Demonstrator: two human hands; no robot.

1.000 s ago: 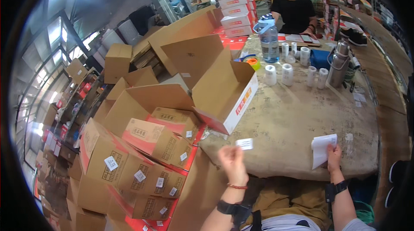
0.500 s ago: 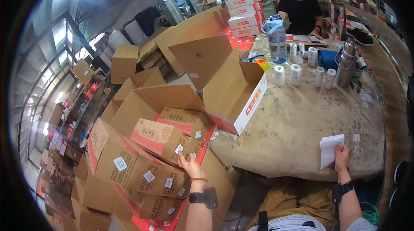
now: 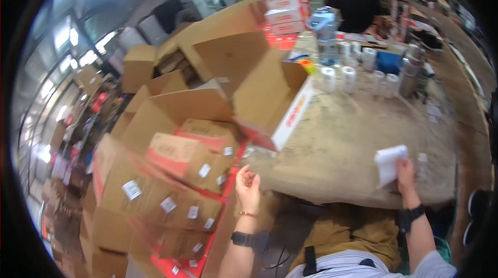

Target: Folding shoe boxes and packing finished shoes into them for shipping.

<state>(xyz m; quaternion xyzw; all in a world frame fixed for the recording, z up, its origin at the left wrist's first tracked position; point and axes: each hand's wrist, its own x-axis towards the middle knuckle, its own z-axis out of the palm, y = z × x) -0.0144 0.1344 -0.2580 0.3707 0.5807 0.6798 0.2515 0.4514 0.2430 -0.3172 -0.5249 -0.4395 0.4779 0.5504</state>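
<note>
My right hand (image 3: 406,177) is closed on a folded white paper (image 3: 390,165), held over the near right part of the table. My left hand (image 3: 248,190) is raised beside the table's near left corner, its fingers loosely curled but apart and nothing in them. To its left, a large open carton (image 3: 192,102) holds several brown and red boxes, among them a box with a white label (image 3: 171,148). Other labelled boxes (image 3: 150,195) are stacked nearer me, blurred by motion. My left hand touches none of them.
An open box with a white side (image 3: 298,109) lies on the edge of the worktable (image 3: 332,138). Farther back stand white label rolls (image 3: 348,78), a water bottle (image 3: 326,39), a steel flask (image 3: 410,73) and a blue box (image 3: 389,63). A co-worker (image 3: 355,3) sits at the far end.
My left hand has come away from the labelled box and moved right, toward the table. The right hand still holds the paper. The whole view has shifted slightly and blurred.
</note>
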